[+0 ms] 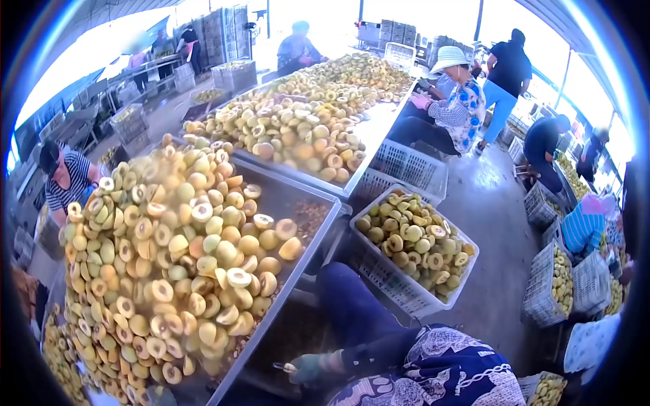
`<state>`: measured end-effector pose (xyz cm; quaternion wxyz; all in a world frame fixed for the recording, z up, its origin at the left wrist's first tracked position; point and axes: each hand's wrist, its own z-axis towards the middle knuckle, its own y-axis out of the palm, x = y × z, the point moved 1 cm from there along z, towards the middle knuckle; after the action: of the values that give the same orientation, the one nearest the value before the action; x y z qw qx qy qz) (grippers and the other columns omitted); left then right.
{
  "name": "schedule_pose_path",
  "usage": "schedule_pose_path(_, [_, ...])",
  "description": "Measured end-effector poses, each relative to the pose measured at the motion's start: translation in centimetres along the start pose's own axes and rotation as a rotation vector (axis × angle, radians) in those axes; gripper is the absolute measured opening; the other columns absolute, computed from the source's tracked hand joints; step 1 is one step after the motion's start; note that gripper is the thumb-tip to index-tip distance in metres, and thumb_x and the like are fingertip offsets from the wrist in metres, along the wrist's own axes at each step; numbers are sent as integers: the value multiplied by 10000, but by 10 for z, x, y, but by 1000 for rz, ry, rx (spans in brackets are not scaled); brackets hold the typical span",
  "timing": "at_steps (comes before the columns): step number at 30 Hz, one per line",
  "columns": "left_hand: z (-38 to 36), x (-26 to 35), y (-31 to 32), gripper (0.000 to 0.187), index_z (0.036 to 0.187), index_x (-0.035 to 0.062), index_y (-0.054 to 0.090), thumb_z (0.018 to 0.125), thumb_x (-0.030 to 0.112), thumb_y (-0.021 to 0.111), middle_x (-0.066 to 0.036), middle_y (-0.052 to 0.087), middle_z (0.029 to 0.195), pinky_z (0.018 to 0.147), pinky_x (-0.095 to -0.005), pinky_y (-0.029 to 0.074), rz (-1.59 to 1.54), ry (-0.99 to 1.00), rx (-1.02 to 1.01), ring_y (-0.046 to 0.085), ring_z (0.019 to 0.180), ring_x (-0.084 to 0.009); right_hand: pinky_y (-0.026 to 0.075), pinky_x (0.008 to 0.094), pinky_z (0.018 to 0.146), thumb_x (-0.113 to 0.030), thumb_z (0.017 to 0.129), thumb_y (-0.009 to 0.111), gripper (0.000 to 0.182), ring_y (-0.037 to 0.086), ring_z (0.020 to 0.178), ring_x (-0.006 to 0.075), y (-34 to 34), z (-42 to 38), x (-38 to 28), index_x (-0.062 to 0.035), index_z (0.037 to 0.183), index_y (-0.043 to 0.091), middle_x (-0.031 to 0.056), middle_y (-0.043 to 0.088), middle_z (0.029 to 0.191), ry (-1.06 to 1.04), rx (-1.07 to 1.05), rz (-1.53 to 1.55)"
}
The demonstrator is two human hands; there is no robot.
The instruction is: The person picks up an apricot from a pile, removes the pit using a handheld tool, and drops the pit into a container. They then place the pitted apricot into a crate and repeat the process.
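My right hand (310, 369), in a grey-green glove, is low beside the table edge, above my lap. It is closed around a small tool (279, 366) with a shiny metal end; its handle is mostly hidden. At the bottom edge, a grey-green gloved shape (161, 395) that appears to be my left hand lies against the fruit; its fingers cannot be made out. Before me, a heap of yellow stone fruit (183, 250), many cut in half with brown hollows, covers the metal-rimmed table (318, 227).
A white plastic crate (413, 308) of halved fruit stands right of my knee, with another crate (420, 166) behind it. A second table (382, 128) holds more fruit. A person in a white hat (453, 101) sits there; a person in stripes (68, 179) is at left. Several crates (545, 277) line the right.
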<state>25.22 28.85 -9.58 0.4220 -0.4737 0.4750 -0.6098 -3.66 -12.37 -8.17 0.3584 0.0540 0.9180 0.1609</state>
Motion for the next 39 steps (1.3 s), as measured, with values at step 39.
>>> schedule_pose_path(39, [-176,358,-64,640,1223,-73,534,1015,501,341,-141,658,1020,849,-315,509,-1649,-207,-143,637,883,-224,515,423,729,-247,860,660,247,645,826,380,9,-87,-63,-85,1042,620,186,664,907,-765,212,-734])
